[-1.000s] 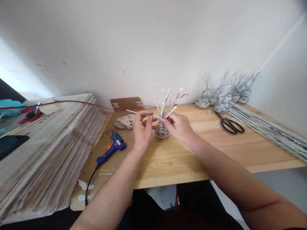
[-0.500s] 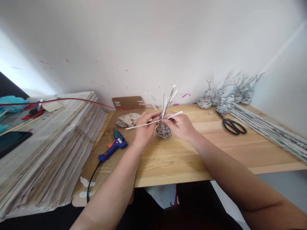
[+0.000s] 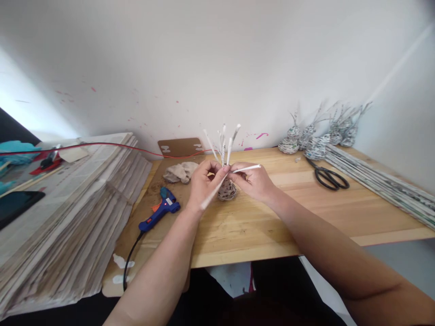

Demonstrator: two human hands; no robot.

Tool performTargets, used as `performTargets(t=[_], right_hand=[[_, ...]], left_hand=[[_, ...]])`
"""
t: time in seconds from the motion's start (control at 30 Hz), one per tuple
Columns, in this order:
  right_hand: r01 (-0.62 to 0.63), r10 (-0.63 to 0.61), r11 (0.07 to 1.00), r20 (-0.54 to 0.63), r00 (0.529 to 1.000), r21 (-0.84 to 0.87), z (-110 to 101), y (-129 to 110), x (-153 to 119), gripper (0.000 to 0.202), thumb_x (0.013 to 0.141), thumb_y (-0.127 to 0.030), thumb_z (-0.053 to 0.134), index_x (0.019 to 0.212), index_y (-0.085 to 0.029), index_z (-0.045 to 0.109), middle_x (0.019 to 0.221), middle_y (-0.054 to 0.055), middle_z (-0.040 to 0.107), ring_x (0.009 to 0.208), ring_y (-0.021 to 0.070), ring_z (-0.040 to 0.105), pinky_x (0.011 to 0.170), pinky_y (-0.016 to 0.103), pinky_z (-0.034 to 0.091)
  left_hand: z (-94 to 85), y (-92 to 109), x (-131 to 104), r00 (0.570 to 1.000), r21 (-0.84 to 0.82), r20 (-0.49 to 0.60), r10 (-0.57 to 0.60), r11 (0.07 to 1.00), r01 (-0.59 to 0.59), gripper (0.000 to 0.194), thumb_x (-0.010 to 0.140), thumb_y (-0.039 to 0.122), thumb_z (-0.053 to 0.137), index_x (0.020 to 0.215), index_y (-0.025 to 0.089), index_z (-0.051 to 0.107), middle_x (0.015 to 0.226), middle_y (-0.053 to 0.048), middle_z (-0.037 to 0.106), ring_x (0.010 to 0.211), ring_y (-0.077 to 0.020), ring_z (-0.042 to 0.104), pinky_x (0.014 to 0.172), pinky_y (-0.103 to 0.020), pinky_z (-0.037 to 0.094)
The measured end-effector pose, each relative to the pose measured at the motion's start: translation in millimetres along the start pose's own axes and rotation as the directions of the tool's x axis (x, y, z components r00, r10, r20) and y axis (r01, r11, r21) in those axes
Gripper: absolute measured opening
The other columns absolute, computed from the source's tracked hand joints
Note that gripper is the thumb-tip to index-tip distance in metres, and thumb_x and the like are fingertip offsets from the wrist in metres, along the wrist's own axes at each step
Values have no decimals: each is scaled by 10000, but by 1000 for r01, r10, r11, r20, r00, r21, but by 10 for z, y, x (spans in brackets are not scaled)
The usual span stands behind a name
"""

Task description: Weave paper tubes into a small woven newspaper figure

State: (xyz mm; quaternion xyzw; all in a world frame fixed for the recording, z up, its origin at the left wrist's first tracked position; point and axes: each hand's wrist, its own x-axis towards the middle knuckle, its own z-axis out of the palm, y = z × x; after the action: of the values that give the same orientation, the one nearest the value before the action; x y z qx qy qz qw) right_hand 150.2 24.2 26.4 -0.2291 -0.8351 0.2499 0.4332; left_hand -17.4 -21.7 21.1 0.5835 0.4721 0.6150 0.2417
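Left hand [image 3: 205, 181] and right hand [image 3: 254, 179] are pinching narrowly on a paper strip [image 3: 213, 192], apparently keeping it taut. A woven piece [image 3: 226, 191] is showing just below the fingers, its uprights [image 3: 223, 145] rising beyond them, seemingly for clearance. Glue gun [image 3: 160, 209] is lying left of the fingers, presumably for easy reach; scissors [image 3: 329, 177] are resting farther right.
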Motion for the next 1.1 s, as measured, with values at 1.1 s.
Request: performTargets(t=[1.1], right_hand=[[-102, 103, 994, 13, 995, -38, -54, -111, -13, 169, 868, -247, 616, 717, -170, 614, 618, -27, 561, 560, 90, 480, 547, 223, 343]], left_hand=[[97, -64, 8, 948, -509, 60, -313, 807, 299, 372, 635, 405, 888, 819, 174, 661, 816, 13, 692, 729, -94, 632, 737, -238, 535]])
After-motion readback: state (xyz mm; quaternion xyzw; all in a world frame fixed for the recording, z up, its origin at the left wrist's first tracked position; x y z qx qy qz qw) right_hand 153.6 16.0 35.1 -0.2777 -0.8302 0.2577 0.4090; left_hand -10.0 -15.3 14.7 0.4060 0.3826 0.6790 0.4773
